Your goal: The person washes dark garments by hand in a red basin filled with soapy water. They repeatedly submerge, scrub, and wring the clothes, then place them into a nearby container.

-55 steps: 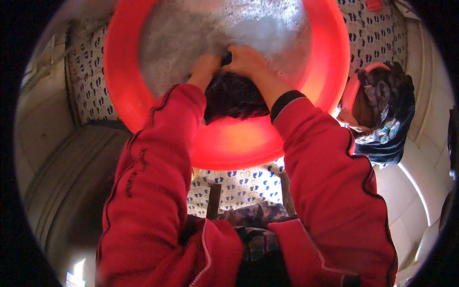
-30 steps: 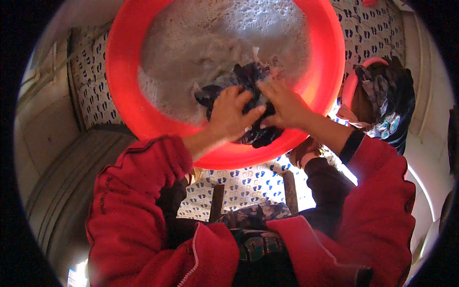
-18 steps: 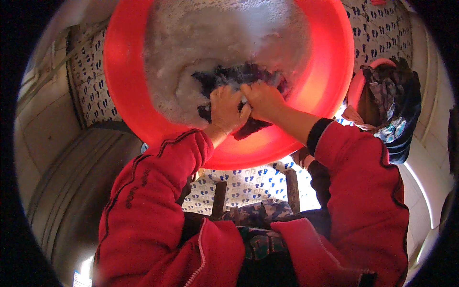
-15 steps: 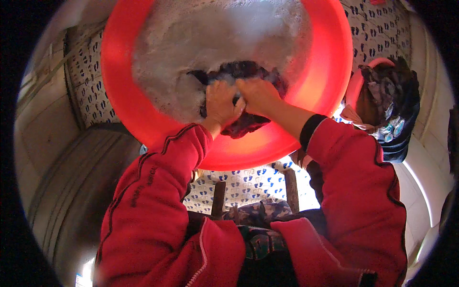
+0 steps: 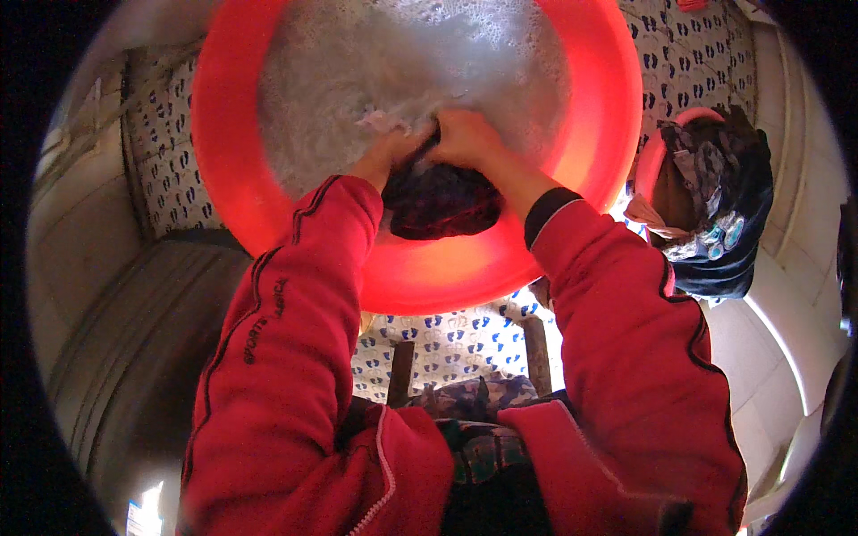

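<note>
A large red basin (image 5: 228,170) holds grey, sudsy water (image 5: 331,98). In its near part lies a dark, wet piece of clothing (image 5: 447,204), bunched up against the near wall and partly under the water. My left hand (image 5: 399,147) is closed on the cloth, its fingers partly hidden by the suds. Beside it, my right hand (image 5: 466,138) grips the same cloth, with a dark fold between the two hands. Red sleeves cover both forearms.
To the right of the basin a smaller red container (image 5: 651,165) is heaped with dark clothes (image 5: 728,196). A dark ribbed tub (image 5: 152,330) stands at the left. Footprint-patterned flooring (image 5: 447,344) shows around the basin.
Both hands have pushed forward and lower into the water, closer together. More of the dark clothing now lies bunched on the near side of my hands, and the water is stirred.
</note>
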Tool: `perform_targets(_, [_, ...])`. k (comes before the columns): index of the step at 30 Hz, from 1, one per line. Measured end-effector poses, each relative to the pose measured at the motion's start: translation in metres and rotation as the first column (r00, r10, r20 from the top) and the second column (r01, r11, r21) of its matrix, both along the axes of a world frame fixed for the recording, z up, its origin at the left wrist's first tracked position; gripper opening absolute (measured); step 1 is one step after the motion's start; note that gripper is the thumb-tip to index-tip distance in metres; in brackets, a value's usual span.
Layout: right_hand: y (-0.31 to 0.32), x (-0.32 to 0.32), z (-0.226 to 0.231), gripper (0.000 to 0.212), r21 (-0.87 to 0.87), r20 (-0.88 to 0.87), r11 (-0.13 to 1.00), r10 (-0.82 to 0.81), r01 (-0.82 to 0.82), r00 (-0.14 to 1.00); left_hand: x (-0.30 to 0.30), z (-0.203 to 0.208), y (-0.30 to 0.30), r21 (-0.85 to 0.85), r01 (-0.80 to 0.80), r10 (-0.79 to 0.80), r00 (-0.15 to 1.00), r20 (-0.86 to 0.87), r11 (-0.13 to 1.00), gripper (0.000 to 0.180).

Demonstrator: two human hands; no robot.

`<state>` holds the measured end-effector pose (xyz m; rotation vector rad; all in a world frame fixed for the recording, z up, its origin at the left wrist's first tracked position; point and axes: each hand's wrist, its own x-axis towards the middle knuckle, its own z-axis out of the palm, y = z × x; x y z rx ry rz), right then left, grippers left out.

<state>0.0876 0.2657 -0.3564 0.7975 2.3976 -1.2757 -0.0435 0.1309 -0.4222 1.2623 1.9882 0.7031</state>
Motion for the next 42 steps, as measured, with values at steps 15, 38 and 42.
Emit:
perform_targets(15, [0.035, 0.058, 0.134, 0.058, 0.263, -0.158, 0.873, 0.460, -0.412, 0.874, 0.020, 0.302, -0.019, -0.576, -0.056, 0.458, 0.670, 0.584, 0.816, 0.044])
perform_targets(38, [-0.154, 0.106, 0.305, 0.013, -0.405, -0.546, 0.910, -0.320, 0.090, 0.774, 0.085, 0.426, -0.123, -0.111, -0.593, 0.298, 0.228, 0.927, 0.797, 0.018])
perform_targets(42, [-0.144, 0.114, 0.309, 0.011, -0.560, -0.419, 0.780, -0.557, 0.279, 0.717, 0.069, 0.434, -0.124, -0.121, -0.615, 0.252, 0.130, 0.959, 0.779, 0.015])
